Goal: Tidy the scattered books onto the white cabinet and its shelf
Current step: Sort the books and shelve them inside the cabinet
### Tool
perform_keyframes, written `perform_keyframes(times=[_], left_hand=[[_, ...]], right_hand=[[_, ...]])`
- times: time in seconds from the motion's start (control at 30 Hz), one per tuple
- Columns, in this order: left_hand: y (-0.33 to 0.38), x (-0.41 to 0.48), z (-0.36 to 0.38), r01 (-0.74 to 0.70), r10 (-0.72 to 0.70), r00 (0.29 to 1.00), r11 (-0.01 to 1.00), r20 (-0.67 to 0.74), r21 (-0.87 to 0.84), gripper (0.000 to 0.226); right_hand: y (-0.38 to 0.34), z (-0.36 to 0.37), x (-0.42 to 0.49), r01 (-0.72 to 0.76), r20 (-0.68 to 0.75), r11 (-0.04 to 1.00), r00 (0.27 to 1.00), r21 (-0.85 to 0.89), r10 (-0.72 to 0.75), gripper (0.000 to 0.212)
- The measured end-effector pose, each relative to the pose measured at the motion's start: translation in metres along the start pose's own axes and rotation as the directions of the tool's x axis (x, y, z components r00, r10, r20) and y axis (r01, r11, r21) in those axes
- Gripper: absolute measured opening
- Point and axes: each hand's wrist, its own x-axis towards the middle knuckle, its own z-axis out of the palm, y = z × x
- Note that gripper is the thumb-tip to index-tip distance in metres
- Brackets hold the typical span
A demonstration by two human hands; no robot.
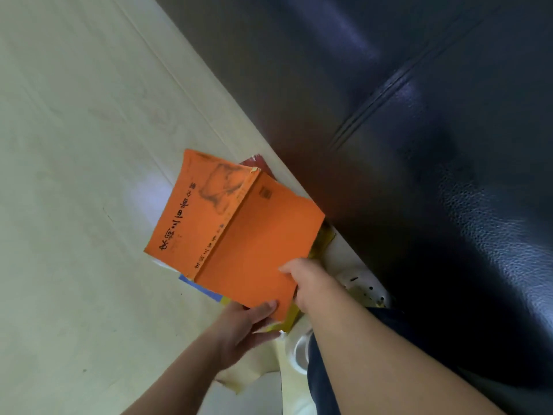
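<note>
A pale wooden floor [74, 175] is filling the frame from 7 to 11 o'clock. Near the centre, an orange paperback book with black lettering [239, 229], spread open covers-up, is overlapping a red book [258, 163], a blue book [199, 288] and a yellow book [291, 320]. The left hand [239, 330] is gripping its 6 o'clock corner, thumb on top. The right hand [311, 286] is pinching its 4 o'clock edge. A dark blue leather sofa [419, 145] is spanning 12 to 5 o'clock.

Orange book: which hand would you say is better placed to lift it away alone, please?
Left, probably: the left hand pinches the orange book at its near corner, thumb on top, palm beneath; the right hand holds only the side edge.
</note>
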Motion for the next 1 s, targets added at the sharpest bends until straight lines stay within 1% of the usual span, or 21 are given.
perform_keyframes(times=[0.03, 0.07, 0.13, 0.17, 0.2, 0.23, 0.27, 0.3, 0.33, 0.37, 0.4, 0.43, 0.5, 0.57, 0.63, 0.7, 0.77, 0.87, 0.9, 0.93, 1.0], left_hand=[[0.009, -0.009, -0.008, 0.051, -0.059, 0.998, 0.982, 0.037, 0.18, 0.033], [0.021, -0.017, -0.015, 0.09, -0.117, 0.991, 0.929, 0.057, 0.358, 0.042], [0.049, -0.031, -0.029, 0.134, -0.172, 0.985, 0.747, -0.004, 0.651, 0.047], [0.063, -0.035, -0.034, 0.128, -0.111, 0.991, 0.669, -0.072, 0.732, 0.044], [0.075, -0.037, -0.039, 0.115, 0.025, 0.985, 0.641, -0.17, 0.759, 0.04], [0.085, -0.037, -0.043, 0.095, 0.196, 0.935, 0.661, -0.294, 0.744, 0.038], [0.093, -0.033, -0.047, 0.054, 0.375, 0.819, 0.704, -0.435, 0.708, 0.036], [0.099, -0.029, -0.049, 0.019, 0.532, 0.645, 0.707, -0.549, 0.707, 0.032], [0.104, -0.025, -0.049, 0.036, 0.624, 0.496, 0.681, -0.605, 0.732, 0.03], [0.107, -0.019, -0.048, 0.058, 0.666, 0.43, 0.653, -0.61, 0.755, 0.035], [0.108, -0.009, -0.047, 0.049, 0.687, 0.44, 0.624, -0.578, 0.78, 0.045], [0.109, 0.002, -0.049, 0.008, 0.674, 0.508, 0.619, -0.536, 0.785, 0.058], [0.106, 0.021, -0.048, -0.081, 0.565, 0.691, 0.68, -0.451, 0.729, 0.089], [0.104, 0.03, -0.052, -0.087, 0.461, 0.785, 0.745, -0.415, 0.662, 0.115], [0.101, 0.026, -0.058, -0.111, 0.385, 0.848, 0.8, -0.363, 0.59, 0.12], [0.1, 0.013, -0.064, -0.183, 0.335, 0.908, 0.859, -0.253, 0.478, 0.099], [0.099, -0.004, -0.065, -0.233, 0.292, 0.947, 0.912, -0.134, 0.339, 0.07], [0.093, -0.03, -0.07, -0.289, 0.295, 0.955, 0.948, -0.026, 0.133, 0.057], [0.09, -0.037, -0.073, -0.318, 0.319, 0.948, 0.945, 0.002, 0.072, 0.065], [0.086, -0.043, -0.074, -0.334, 0.334, 0.942, 0.942, 0.018, 0.033, 0.082], [0.084, -0.054, -0.079, -0.349, 0.349, 0.937, 0.937, -0.014, -0.001, 0.108]], right_hand=[[0.002, 0.001, 0.003, -0.023, -0.005, 1.0, 1.0, -0.011, 0.023, 0.027], [0.002, 0.004, 0.004, -0.031, 0.012, 0.999, 0.999, -0.022, 0.031, 0.022], [0.0, 0.012, 0.002, -0.012, 0.081, 0.999, 0.997, -0.036, 0.015, 0.026], [-0.001, 0.015, 0.001, -0.002, 0.103, 1.0, 0.995, -0.031, 0.005, 0.032], [-0.003, 0.017, 0.001, 0.007, 0.118, 1.0, 0.993, -0.011, -0.006, 0.034], [-0.005, 0.017, -0.001, 0.012, 0.135, 1.0, 0.991, 0.022, -0.015, 0.03], [-0.007, 0.015, -0.003, 0.017, 0.164, 0.998, 0.986, 0.065, -0.028, 0.024], [-0.008, 0.013, -0.004, 0.019, 0.202, 0.995, 0.979, 0.1, -0.039, 0.021], [-0.009, 0.011, -0.006, 0.024, 0.241, 0.991, 0.969, 0.128, -0.055, 0.022], [-0.01, 0.009, -0.01, 0.034, 0.268, 0.988, 0.96, 0.15, -0.074, 0.024], [-0.011, 0.006, -0.014, 0.043, 0.295, 0.983, 0.951, 0.178, -0.095, 0.026], [-0.012, 0.005, -0.017, 0.051, 0.312, 0.978, 0.943, 0.204, -0.114, 0.028], [-0.012, 0.004, -0.024, 0.078, 0.337, 0.964, 0.927, 0.254, -0.164, 0.027], [-0.011, 0.006, -0.031, 0.109, 0.37, 0.95, 0.903, 0.292, -0.218, 0.025], [-0.008, 0.01, -0.041, 0.121, 0.441, 0.941, 0.859, 0.315, -0.259, 0.025], [-0.006, 0.016, -0.05, 0.144, 0.531, 0.945, 0.797, 0.294, -0.287, 0.025], [-0.009, 0.023, -0.061, 0.191, 0.605, 0.955, 0.741, 0.227, -0.292, 0.025], [-0.016, 0.031, -0.077, 0.255, 0.73, 0.956, 0.623, 0.148, -0.279, 0.026], [-0.019, 0.03, -0.08, 0.267, 0.769, 0.955, 0.581, 0.129, -0.266, 0.025], [-0.021, 0.028, -0.083, 0.273, 0.798, 0.956, 0.55, 0.108, -0.247, 0.024], [-0.023, 0.02, -0.086, 0.271, 0.822, 0.959, 0.524, 0.085, -0.221, 0.024]])
